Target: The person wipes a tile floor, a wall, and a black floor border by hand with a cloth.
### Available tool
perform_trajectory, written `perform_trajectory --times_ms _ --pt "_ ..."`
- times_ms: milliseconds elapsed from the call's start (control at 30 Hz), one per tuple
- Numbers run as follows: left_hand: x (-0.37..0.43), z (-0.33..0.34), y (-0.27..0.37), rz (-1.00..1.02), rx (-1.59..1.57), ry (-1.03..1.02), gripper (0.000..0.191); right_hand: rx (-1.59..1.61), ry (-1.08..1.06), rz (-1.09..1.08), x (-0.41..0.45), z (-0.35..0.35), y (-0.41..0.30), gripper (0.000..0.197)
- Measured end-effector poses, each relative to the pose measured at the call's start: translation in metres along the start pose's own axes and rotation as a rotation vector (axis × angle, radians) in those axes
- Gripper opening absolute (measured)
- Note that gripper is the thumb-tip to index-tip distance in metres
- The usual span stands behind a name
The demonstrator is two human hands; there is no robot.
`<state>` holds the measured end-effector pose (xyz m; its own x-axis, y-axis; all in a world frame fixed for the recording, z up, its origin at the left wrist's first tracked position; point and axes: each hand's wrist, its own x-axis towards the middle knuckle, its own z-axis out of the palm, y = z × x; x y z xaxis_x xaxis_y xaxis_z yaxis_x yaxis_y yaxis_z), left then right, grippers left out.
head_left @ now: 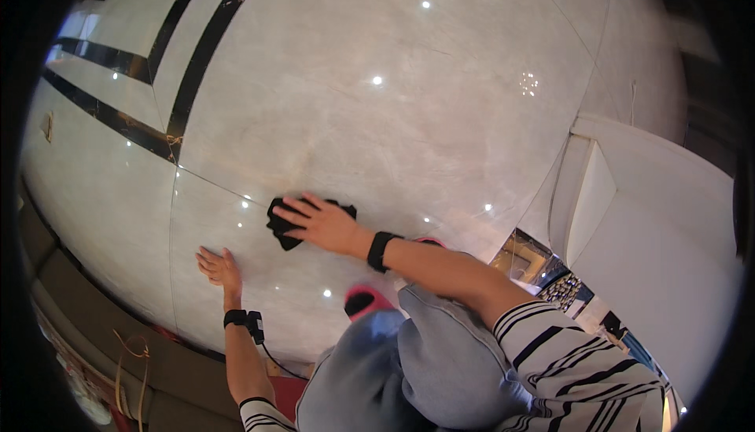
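Observation:
My right hand (321,225) lies flat with spread fingers on a black cloth (284,237), pressing it against the glossy pale tiled floor (365,149). The cloth is crumpled and sticks out on both sides of the hand. To the left and lower in the picture, my left hand (218,268) holds nothing; its fingers are apart, at or just above the floor. A black band is on each wrist, and a small black device with a cable is by the left one. My knees in light jeans and a pink shoe (365,302) are below the hands.
A brown sofa or padded bench (94,326) runs along the lower left. On the right stands a white panelled piece of furniture (655,208), with a mirror-like strip (542,267) beside it. Black inlaid bands (200,60) cross the floor at upper left. Ceiling lights reflect in the tiles.

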<state>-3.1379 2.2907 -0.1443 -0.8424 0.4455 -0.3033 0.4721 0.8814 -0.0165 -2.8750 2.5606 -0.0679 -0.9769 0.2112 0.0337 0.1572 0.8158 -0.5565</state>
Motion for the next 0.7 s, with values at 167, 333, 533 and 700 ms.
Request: perform_trajectory --times_ms 167,333,533,700 --pt "-0.003 0.001 0.010 -0.042 -0.042 -0.005 0.081 -0.270 0.134 0.347 -0.043 -0.066 0.145 0.034" --pt "-0.001 0.003 0.007 -0.007 -0.033 0.059 0.080 -0.429 0.546 1.008 -0.220 -0.175 0.300 0.063" --pt "-0.002 -0.007 0.008 0.009 -0.021 0.027 0.075 -0.573 0.547 1.218 -0.329 -0.180 0.333 0.055" --pt "-0.001 -0.008 0.014 -0.083 -0.004 -0.041 0.076 -0.598 0.768 1.182 -0.276 -0.159 0.342 0.058"
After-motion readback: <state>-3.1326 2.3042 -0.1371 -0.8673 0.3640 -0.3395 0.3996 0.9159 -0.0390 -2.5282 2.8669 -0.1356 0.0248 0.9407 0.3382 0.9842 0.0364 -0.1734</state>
